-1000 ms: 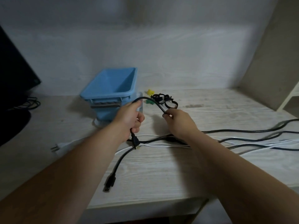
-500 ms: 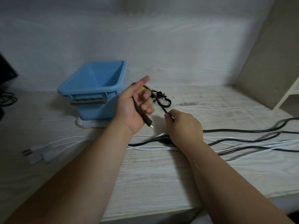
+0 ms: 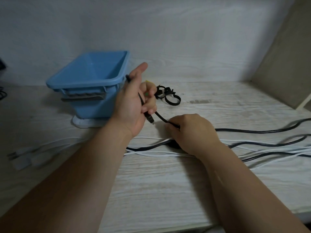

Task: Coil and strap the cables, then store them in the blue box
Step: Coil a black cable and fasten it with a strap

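My left hand (image 3: 134, 105) is raised palm-up beside the blue box (image 3: 90, 84), fingers curled round a thin black cable (image 3: 159, 116) whose plug end hangs below the palm. My right hand (image 3: 193, 130) pinches the same cable a short way along, low over the desk. More black cables (image 3: 255, 131) and white cables (image 3: 159, 154) trail across the desk to the right. Black straps (image 3: 168, 96) lie in a small heap behind my left hand, next to a yellow and a green piece.
The box stands on a white base on the pale wooden desk (image 3: 168, 190). White plugs (image 3: 21, 158) lie at the left. A beige panel (image 3: 282, 64) closes the right side and a wall the back. The desk's front edge runs bottom right.
My left hand has turned palm-up and lifted the cable's plug end off the desk beside the box. My right hand slid lower along the cable. The view shifted left to right.
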